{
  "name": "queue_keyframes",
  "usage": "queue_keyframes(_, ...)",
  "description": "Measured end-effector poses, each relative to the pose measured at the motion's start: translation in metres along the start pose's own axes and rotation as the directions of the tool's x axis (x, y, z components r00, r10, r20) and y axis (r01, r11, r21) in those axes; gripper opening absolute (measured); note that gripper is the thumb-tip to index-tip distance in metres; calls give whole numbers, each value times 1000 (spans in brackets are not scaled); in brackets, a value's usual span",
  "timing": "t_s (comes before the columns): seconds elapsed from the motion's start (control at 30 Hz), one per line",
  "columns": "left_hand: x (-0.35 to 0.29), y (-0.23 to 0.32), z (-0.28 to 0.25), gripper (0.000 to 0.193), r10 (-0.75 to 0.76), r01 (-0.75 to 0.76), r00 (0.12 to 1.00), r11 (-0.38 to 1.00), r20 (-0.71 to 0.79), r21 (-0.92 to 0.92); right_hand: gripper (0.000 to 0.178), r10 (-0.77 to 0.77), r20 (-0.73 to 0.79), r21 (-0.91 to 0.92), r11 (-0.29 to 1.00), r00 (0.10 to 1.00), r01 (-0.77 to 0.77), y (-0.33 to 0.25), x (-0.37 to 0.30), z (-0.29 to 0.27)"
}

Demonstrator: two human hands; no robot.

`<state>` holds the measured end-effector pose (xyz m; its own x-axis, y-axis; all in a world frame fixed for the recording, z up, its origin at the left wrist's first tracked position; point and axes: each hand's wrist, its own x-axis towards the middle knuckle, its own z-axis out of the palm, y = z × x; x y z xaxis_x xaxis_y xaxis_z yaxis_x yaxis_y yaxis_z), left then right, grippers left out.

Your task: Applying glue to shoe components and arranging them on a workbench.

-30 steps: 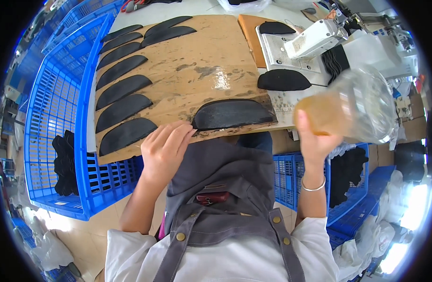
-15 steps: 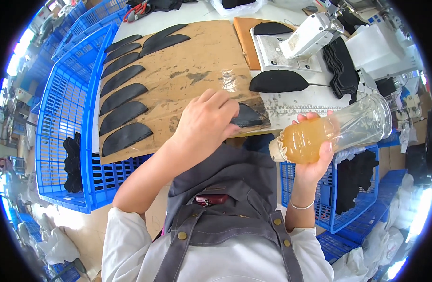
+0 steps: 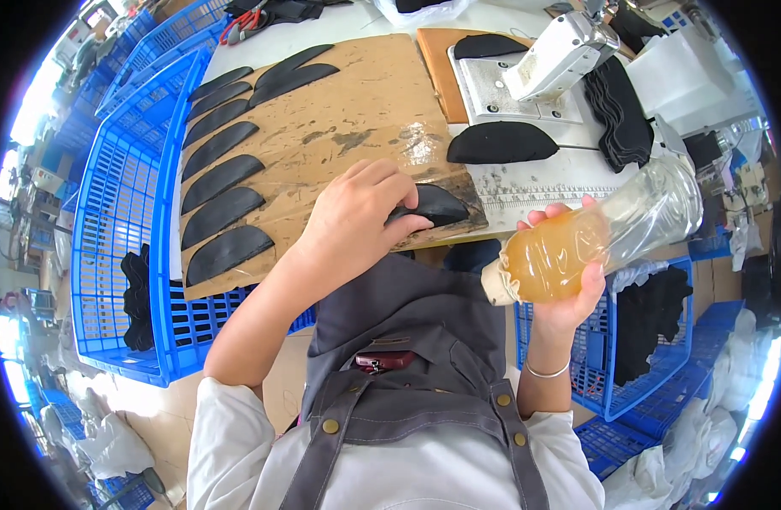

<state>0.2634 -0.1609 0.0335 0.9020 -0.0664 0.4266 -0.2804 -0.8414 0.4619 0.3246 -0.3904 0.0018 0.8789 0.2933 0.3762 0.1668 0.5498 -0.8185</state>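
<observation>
My left hand (image 3: 360,208) is closed at the near right corner of a stained brown cardboard sheet (image 3: 356,102). Its thumb and index finger pinch the left end of a black half-moon piece (image 3: 440,206), whose right part shows beyond the fingers. My right hand (image 3: 573,293) is wrapped round a clear plastic bottle (image 3: 645,208) with amber liquid in its lower part. The bottle lies tilted in the air off the table's near edge, its pale tip (image 3: 496,283) pointing down to the left. More black half-moon pieces (image 3: 224,212) lie in a column along the sheet's left side.
A white sewing machine (image 3: 560,59) stands at the back right, with a larger black half-moon piece (image 3: 502,143) before it. Wavy black pieces (image 3: 616,119) are stacked beside it. Blue baskets (image 3: 165,255) flank the table; red-handled scissors (image 3: 244,27) lie at the back.
My left fingers have come down from above the half-moon piece and now pinch its left end. The bottle in my right hand has shifted slightly left and down.
</observation>
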Motion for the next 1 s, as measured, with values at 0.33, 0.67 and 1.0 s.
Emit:
queue_keyframes(0.33, 3, 0, 0, 21, 105, -91, 982, 992, -158, 89, 73, 205, 317, 415, 848, 926, -330, 23, 9, 28)
queue_keyframes(0.67, -2, -10, -12, 16, -137, 136, 985, 991, -106, -16, 72, 254, 189, 269, 915, 948, -299, 25, 6, 31)
queue_keyframes(1.0, 1, -17, -39, 16, -446, 432, 894, 832, 44, -348, 70, 246, 201, 244, 925, 948, -291, 25, 5, 36)
